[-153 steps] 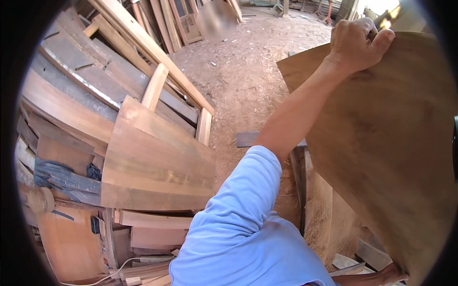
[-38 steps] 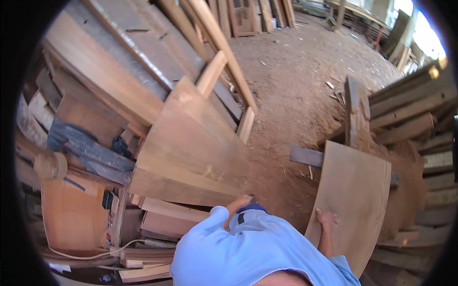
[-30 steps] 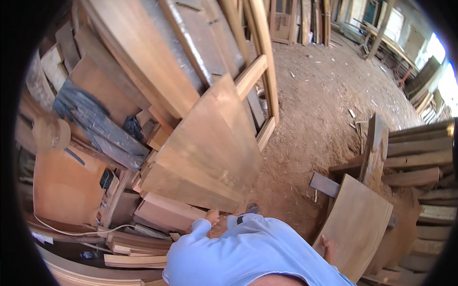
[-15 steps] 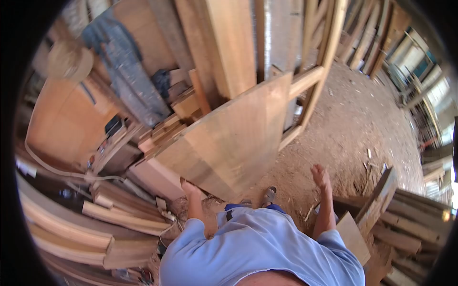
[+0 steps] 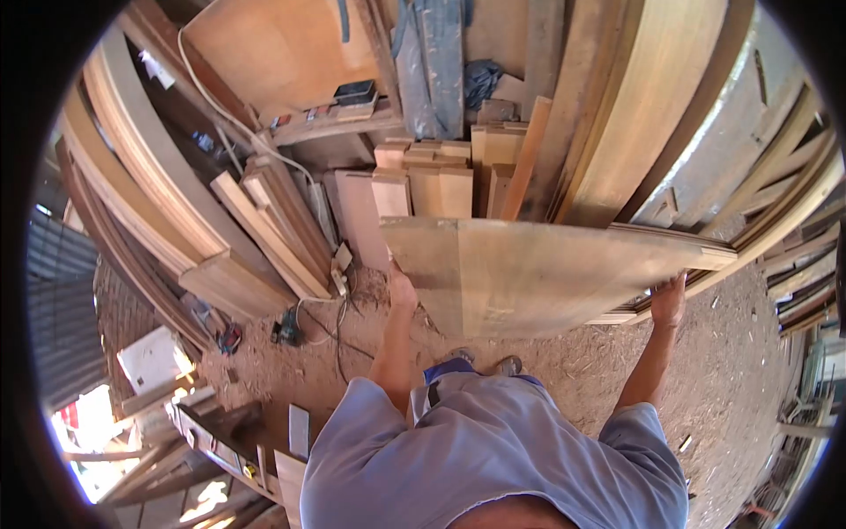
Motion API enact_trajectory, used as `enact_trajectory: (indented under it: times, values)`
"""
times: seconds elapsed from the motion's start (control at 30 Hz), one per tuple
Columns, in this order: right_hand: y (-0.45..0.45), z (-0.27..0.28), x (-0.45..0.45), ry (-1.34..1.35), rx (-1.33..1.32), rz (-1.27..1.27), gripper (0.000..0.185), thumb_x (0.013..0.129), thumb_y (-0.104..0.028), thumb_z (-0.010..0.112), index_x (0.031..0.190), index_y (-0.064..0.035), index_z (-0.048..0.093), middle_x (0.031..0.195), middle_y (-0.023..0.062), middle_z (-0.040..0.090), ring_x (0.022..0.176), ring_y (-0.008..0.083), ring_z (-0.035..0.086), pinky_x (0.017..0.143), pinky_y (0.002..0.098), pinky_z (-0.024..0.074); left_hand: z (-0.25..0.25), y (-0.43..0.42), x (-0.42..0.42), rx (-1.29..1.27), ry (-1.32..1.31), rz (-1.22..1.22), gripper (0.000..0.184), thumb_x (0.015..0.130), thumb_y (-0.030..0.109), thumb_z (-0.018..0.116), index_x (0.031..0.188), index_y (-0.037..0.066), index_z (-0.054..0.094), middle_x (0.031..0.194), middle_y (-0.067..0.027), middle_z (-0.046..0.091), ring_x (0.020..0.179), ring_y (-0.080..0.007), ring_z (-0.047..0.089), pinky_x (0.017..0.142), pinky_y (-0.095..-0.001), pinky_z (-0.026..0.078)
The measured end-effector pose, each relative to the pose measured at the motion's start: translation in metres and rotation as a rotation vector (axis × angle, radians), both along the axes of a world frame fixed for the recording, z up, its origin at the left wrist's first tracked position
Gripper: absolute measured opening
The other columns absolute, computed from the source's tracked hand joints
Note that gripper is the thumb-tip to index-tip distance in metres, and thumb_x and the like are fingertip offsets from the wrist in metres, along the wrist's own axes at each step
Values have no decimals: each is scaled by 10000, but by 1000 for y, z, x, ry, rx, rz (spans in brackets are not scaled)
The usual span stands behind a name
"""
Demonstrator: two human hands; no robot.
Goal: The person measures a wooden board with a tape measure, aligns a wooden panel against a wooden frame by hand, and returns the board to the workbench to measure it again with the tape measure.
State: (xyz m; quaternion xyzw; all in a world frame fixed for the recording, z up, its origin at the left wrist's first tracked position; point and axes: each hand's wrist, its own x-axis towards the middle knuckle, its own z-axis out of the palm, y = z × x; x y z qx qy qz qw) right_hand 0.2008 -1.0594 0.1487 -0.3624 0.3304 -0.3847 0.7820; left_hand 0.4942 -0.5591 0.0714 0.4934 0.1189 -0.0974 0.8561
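A wide wooden panel (image 5: 529,273) stands tilted in front of me, its long top edge toward the stacked lumber. My left hand (image 5: 403,289) grips its left edge near the lower corner, with the thumb on the front face and the other fingers hidden behind. At the opposite end, my right hand (image 5: 667,300) is closed on the right edge, its fingertips partly out of sight. Just behind the panel, a wooden frame (image 5: 723,257) leans at the right, and short wood blocks (image 5: 423,181) are piled at the left.
Tall boards (image 5: 652,97) lean against the back wall. Long curved-looking planks (image 5: 154,176) lie at the left. A power tool (image 5: 286,329) and its cable rest on the dusty floor (image 5: 564,388). Wood offcuts and a long level-like bar (image 5: 211,441) are at lower left.
My view and body have turned left. My right hand, earlier free at the right, now grips the panel's right edge. My left hand has stayed on the panel, which now lies squarely before me.
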Motion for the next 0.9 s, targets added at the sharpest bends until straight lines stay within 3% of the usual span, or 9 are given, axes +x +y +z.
enact_trajectory:
  times: [0.1, 0.17, 0.2, 0.27, 0.33, 0.43, 0.53, 0.7, 0.9]
  values:
    - [-40, -132, -67, 460, -537, 373, 523, 883, -504, 512, 1213, -99, 511, 1176, 52, 563, 1084, 254, 513, 969, 382, 362, 0, 15, -40, 6, 22, 153, 479, 987, 403, 317, 1228, 26, 486, 1119, -96, 591, 1038, -221, 542, 934, -351, 414]
    - [-8, -136, -81, 521, -78, 349, 620, 849, -548, 542, 1223, -55, 508, 1169, 80, 585, 1140, 281, 498, 982, 406, 372, -10, 35, -65, 19, 58, 245, 481, 988, 426, 320, 1212, 33, 487, 1038, -108, 620, 972, -218, 573, 890, -349, 448]
    - [8, -133, -88, 389, 543, 182, 674, 832, -565, 553, 1234, -26, 498, 1154, 109, 590, 1138, 307, 498, 970, 424, 381, -17, 57, -78, -73, -99, 5, 479, 986, 439, 320, 1203, 42, 479, 930, -112, 623, 870, -217, 587, 823, -342, 471]
    - [-2, -181, -123, 651, 189, 312, 811, 846, -608, 508, 1279, 73, 429, 1196, 215, 550, 1146, 336, 500, 964, 433, 404, -18, 70, -103, -155, -223, -227, 478, 985, 453, 320, 1195, 51, 470, 823, -116, 626, 769, -216, 602, 756, -336, 494]
    - [3, -143, -121, 933, 498, 493, 831, 863, -602, 489, 1324, 82, 379, 1319, 223, 471, 1189, 333, 476, 990, 412, 391, 0, 66, -130, -68, -252, 5, 472, 983, 461, 319, 1189, 58, 456, 661, -102, 588, 618, -203, 575, 658, -315, 495]
    - [3, -151, -115, 949, 640, 798, 841, 884, -583, 467, 1361, 93, 316, 1409, 235, 365, 1236, 331, 437, 1006, 404, 382, -26, 94, -146, -113, -378, -36, 481, 988, 405, 297, 1259, 22, 403, 712, -124, 607, 695, -246, 598, 744, -383, 490]
    - [32, -117, -106, 924, 656, 818, 733, 900, -527, 481, 1302, 83, 416, 1299, 230, 490, 1151, 335, 506, 1004, 405, 380, -33, 107, -159, -114, -448, -88, 517, 989, 382, 242, 1311, 0, 376, 780, -152, 633, 763, -288, 614, 839, -453, 464]
    - [75, -60, -90, 817, 432, 804, 532, 878, -356, 532, 1217, 51, 478, 1176, 217, 550, 1027, 293, 563, 892, 380, 447, -35, 108, -150, -210, -431, -109, 545, 985, 377, 192, 1278, -14, 433, 783, -149, 635, 757, -288, 602, 812, -452, 469]
    - [106, 11, -53, 669, 42, 814, 313, 852, -151, 594, 1116, 12, 552, 1029, 201, 621, 878, 243, 632, 758, 349, 528, -40, 112, -133, 0, -479, -73, 540, 990, 416, 237, 1209, -10, 487, 768, -159, 627, 728, -292, 600, 743, -454, 493]
